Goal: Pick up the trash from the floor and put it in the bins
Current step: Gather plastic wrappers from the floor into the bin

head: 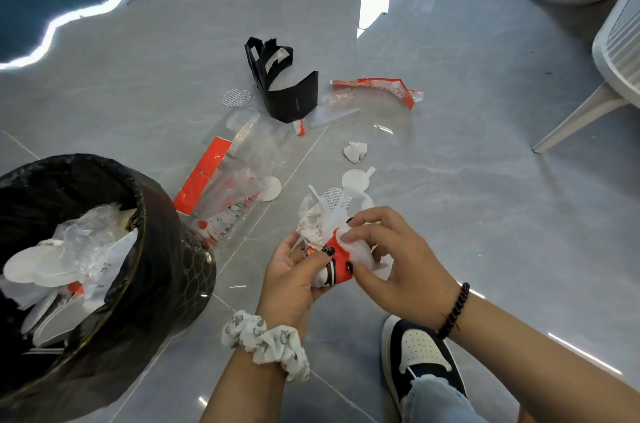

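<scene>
Grey glossy floor tiles (450, 180) are strewn with litter. A bundle of crumpled wrappers (329, 242), red, white and clear, is gripped between both hands above the floor: the left hand (294, 277) is closed around its underside, and the right hand (388, 260) is pinched onto its upper side. A black-lined bin (162, 270), partly filled with white discs and clear plastic, is seen to the left, near the hands. Still on the floor are a torn black box (287, 90), a red-edged plastic bag (377, 90), a crumpled paper ball (355, 152) and a red-and-clear packet (221, 180). A white chair leg (581, 118) is seen at right.
</scene>
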Available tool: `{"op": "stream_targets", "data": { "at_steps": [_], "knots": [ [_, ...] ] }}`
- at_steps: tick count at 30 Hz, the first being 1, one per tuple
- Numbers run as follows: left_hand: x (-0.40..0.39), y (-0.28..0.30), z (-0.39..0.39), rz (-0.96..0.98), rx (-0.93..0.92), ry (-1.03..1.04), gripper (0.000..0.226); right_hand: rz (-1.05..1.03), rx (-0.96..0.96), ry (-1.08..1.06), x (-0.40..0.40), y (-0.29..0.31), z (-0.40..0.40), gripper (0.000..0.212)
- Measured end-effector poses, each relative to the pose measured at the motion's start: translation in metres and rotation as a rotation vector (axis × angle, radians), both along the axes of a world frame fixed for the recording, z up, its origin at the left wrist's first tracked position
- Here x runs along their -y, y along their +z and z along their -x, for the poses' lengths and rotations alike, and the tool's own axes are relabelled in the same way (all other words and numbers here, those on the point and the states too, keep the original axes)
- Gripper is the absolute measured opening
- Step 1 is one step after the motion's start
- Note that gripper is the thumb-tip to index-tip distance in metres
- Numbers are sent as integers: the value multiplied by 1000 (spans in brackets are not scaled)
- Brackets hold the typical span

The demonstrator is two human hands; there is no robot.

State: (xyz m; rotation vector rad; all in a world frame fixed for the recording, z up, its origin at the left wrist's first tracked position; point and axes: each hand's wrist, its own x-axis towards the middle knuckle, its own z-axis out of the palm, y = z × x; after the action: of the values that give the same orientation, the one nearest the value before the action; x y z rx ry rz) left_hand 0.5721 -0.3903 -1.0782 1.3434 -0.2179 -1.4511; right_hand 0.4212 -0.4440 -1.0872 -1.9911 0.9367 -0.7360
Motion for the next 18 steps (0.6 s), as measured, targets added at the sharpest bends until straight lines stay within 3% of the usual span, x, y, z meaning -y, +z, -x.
{"op": "stream_targets", "data": {
  "at_steps": [6, 12, 18],
  "knots": [
    [-2, 0, -5, 39, -118, -32, 39, 46, -122, 155, 1, -8, 3, 51],
    [0, 0, -2, 88, -201, -29, 53, 103, -172, 202, 3, -6, 4, 28],
    [-2, -4, -3, 104, -272, -2, 51, -160, -131, 108, 3, 6, 5, 15]
  ]
}}
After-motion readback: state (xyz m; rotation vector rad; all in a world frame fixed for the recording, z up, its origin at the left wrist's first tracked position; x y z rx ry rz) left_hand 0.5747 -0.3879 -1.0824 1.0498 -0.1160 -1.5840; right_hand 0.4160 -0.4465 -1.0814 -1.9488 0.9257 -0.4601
